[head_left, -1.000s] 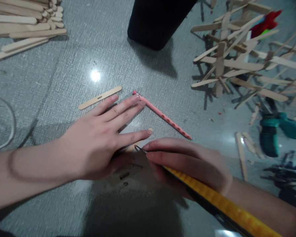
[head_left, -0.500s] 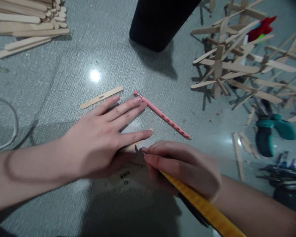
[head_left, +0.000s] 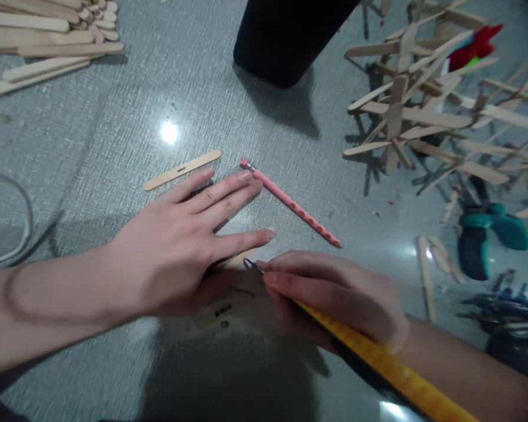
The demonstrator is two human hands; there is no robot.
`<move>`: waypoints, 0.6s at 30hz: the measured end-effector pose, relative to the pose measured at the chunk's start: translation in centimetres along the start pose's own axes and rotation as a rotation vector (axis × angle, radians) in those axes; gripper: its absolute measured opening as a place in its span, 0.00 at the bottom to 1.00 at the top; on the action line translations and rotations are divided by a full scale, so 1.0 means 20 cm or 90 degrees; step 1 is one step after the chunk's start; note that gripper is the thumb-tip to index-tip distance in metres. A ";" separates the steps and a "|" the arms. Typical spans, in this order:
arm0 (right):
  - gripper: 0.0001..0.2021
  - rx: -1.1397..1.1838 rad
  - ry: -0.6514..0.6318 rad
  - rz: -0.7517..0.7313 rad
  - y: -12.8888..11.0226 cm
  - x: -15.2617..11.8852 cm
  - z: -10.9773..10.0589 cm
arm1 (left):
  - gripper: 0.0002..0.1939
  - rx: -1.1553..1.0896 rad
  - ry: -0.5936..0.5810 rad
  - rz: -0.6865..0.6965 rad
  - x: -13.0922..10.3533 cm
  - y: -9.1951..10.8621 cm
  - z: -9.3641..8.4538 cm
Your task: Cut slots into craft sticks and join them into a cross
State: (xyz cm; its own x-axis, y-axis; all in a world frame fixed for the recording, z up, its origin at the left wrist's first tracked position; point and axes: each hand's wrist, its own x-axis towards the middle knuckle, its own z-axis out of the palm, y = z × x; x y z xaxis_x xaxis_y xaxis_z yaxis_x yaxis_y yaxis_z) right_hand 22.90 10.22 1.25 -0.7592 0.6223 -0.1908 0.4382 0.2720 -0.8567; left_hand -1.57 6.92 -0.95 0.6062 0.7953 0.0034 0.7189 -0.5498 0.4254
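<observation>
My left hand (head_left: 189, 228) lies spread out and palm down, pressing on a wooden craft stick (head_left: 236, 259) that is mostly hidden under the palm and index finger. My right hand (head_left: 334, 293) is closed around a yellow-and-black utility knife (head_left: 361, 346). The knife's dark blade tip touches or hovers just over the craft stick, beside my left index finger; I cannot tell which. A pink pencil (head_left: 290, 204) with red dots lies past my left fingertips, which meet its eraser end. Another craft stick (head_left: 182, 170) with a small dark mark rests above my left hand.
A pile of craft sticks (head_left: 48, 41) lies at the upper left, and a black container (head_left: 286, 41) stands at the top. Glued stick frames (head_left: 413, 111) fill the upper right. Teal-handled pliers (head_left: 475, 246) lie at right. A white cable (head_left: 26, 223) curves at the left edge.
My right hand and the knife have shifted slightly right and down, the blade drawing back a little. My left hand stays in place.
</observation>
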 end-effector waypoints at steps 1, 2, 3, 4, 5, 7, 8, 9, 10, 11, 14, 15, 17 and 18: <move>0.24 0.026 -0.007 0.006 0.01 -0.01 -0.01 | 0.26 0.002 -0.002 0.008 0.00 0.00 0.00; 0.23 0.036 -0.010 0.002 0.02 -0.01 -0.02 | 0.27 0.004 -0.002 0.014 0.00 -0.01 0.01; 0.20 0.024 -0.001 -0.015 0.03 -0.02 -0.03 | 0.27 0.005 -0.001 0.019 0.00 -0.01 0.01; 0.17 -0.001 0.015 -0.042 0.04 -0.03 -0.04 | 0.28 0.005 0.001 0.022 0.00 -0.01 0.01; 0.13 -0.035 0.032 -0.075 0.04 -0.04 -0.04 | 0.28 0.005 0.003 0.026 -0.01 -0.02 0.02; 0.11 -0.091 0.048 -0.144 0.05 -0.05 -0.05 | 0.28 0.004 0.010 0.029 -0.01 -0.03 0.02; 0.13 -0.118 0.054 -0.169 0.05 -0.06 -0.05 | 0.28 0.004 0.011 0.031 -0.01 -0.03 0.02; 0.14 -0.145 0.063 -0.183 0.05 -0.06 -0.05 | 0.28 0.005 0.011 0.032 -0.01 -0.03 0.03; 0.14 -0.182 0.076 -0.197 0.04 -0.06 -0.05 | 0.28 0.008 0.013 0.035 -0.01 -0.03 0.03; 0.13 -0.221 0.089 -0.212 0.04 -0.06 -0.05 | 0.28 0.013 0.015 0.040 -0.01 -0.04 0.03; 0.11 -0.288 0.094 -0.231 0.03 -0.06 -0.07 | 0.28 0.020 0.016 0.043 -0.02 -0.04 0.03; 0.13 -0.284 0.088 -0.229 0.02 -0.06 -0.08 | 0.28 0.018 0.015 0.041 -0.02 -0.04 0.03; 0.17 -0.243 0.078 -0.200 0.03 -0.06 -0.09 | 0.27 0.011 0.016 0.038 -0.01 -0.03 0.02; 0.18 -0.205 0.077 -0.171 0.03 -0.06 -0.10 | 0.27 0.006 0.017 0.039 -0.01 -0.03 0.02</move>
State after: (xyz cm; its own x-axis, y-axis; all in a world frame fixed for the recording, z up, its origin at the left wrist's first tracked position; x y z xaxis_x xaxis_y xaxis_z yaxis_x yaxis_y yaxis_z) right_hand 25.00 11.06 1.83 -0.8136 0.5739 0.0929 0.3746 0.6396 -0.6712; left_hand -2.07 6.95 -1.54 0.6402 0.7664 0.0527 0.6839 -0.5998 0.4153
